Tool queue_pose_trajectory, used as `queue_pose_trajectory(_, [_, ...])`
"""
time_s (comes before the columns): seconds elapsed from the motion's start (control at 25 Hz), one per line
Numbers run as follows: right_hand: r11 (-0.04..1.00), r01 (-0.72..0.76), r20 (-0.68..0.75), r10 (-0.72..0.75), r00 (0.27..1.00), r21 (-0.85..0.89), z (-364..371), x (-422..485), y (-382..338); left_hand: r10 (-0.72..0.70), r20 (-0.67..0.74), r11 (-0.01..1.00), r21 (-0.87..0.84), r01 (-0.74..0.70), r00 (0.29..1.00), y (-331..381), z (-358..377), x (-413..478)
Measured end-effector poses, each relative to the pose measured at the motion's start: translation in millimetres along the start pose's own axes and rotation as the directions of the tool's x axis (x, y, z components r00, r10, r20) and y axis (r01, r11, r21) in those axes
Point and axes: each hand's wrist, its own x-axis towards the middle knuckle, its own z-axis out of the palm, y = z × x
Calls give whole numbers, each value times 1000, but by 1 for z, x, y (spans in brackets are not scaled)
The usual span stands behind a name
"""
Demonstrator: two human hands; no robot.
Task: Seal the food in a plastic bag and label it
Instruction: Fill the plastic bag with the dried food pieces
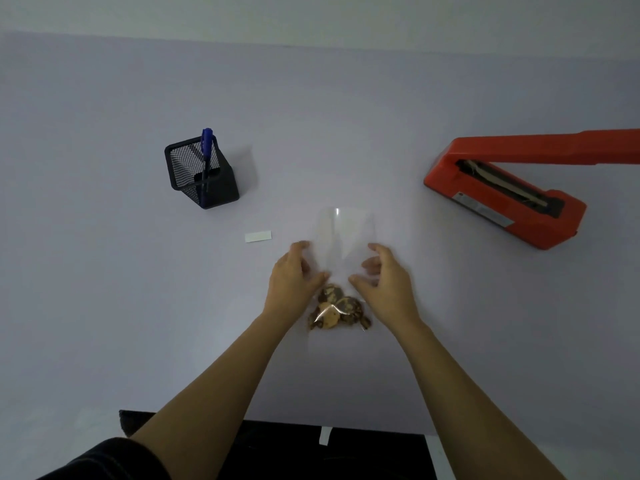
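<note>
A clear plastic bag [343, 237] lies flat on the pale table, its open end pointing away from me. Brown cookies [337, 308] sit bunched in its near end. My left hand [294, 278] rests on the bag's left edge, fingers curled against it. My right hand [384, 275] presses the right edge, fingers spread over the plastic. Both hands sit just above the cookies. A small white label [258, 236] lies on the table to the left of the bag. A blue pen [206, 157] stands in a black mesh holder [202, 174] at the left.
An orange heat sealer [502, 188] stands at the right with its arm raised. The table's near edge [277, 419] meets a dark floor, where a strip of white tape [325, 435] sticks out.
</note>
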Motion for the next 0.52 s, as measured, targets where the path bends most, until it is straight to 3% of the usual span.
queue_pose_trajectory(0.12, [963, 85, -143, -125, 982, -256, 4, -3, 1, 38, -64, 999, 6, -38, 997, -2, 7, -5])
queue_pose_trajectory(0.24, [873, 286, -6, -313, 950, -395, 3, -4, 1, 217, 5, 963, 164, -215, 976, 1, 12, -4])
queue_pose_trajectory(0.36, [892, 279, 123, -251, 960, -356, 1, -1, 0, 244, 57, 946, 206, -250, 968, 4, 16, 0])
queue_pose_trajectory(0.52, [928, 167, 100, -142, 985, -332, 2, 5, -4, 168, 87, 954, 237, -185, 982, 12, 18, 0])
